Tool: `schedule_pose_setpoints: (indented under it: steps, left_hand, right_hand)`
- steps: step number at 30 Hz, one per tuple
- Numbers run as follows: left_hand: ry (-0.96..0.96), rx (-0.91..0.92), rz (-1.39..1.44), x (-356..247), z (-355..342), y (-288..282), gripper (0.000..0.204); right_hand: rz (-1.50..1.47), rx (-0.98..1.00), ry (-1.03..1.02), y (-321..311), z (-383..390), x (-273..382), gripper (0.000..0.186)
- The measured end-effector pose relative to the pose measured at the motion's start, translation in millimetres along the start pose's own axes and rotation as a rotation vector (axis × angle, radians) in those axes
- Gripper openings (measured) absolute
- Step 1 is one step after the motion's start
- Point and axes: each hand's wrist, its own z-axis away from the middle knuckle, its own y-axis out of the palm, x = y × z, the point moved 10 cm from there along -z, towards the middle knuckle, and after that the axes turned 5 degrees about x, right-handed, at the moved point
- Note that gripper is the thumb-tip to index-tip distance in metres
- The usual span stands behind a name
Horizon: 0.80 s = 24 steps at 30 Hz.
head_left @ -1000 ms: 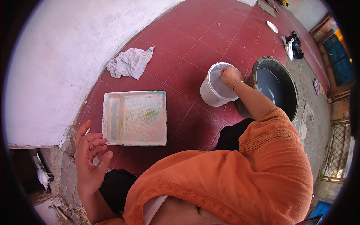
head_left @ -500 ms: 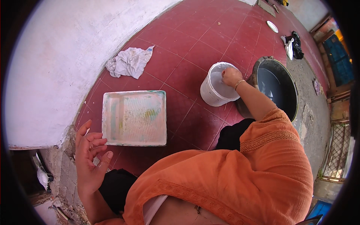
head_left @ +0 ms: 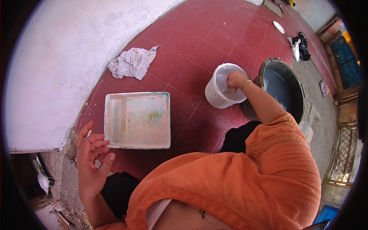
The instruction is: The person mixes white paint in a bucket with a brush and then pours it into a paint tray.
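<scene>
My right hand reaches down inside a white plastic bucket, its fingers curled together below the rim. The fingertips are partly hidden, and I cannot make out what they hold, if anything. Whitish liquid shows in the bucket. At the lower left, my left hand is raised with the fingers apart and nothing in it. Just right of that hand, a paint tray lies on the floor, smeared with pale, green and yellow paint over its ribbed bottom.
A large dark basin of greyish water stands right of the bucket. A crumpled white cloth lies by the white wall. Farther off on the red tiled floor are a white lid-like disc and a black bag.
My right hand has shifted slightly within the bucket, its fingers now pointing lower. The left hand has barely moved.
</scene>
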Motion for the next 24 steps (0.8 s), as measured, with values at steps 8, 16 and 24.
schedule_pose_setpoints:
  steps: [8,16,24]
  left_hand:
    - [-0.003,0.001,-0.005,-1,2,1,0.039]
    - [-0.009,0.002,-0.008,-2,1,1,0.040]
    - [-0.011,0.003,-0.005,-4,4,2,0.041]
  right_hand:
    - [-0.226,-0.339,0.053,-17,-4,1,0.025]
    - [-0.224,0.111,-0.110,15,-6,10,0.017]
    - [-0.164,-0.418,0.105,-26,-1,-4,0.019]
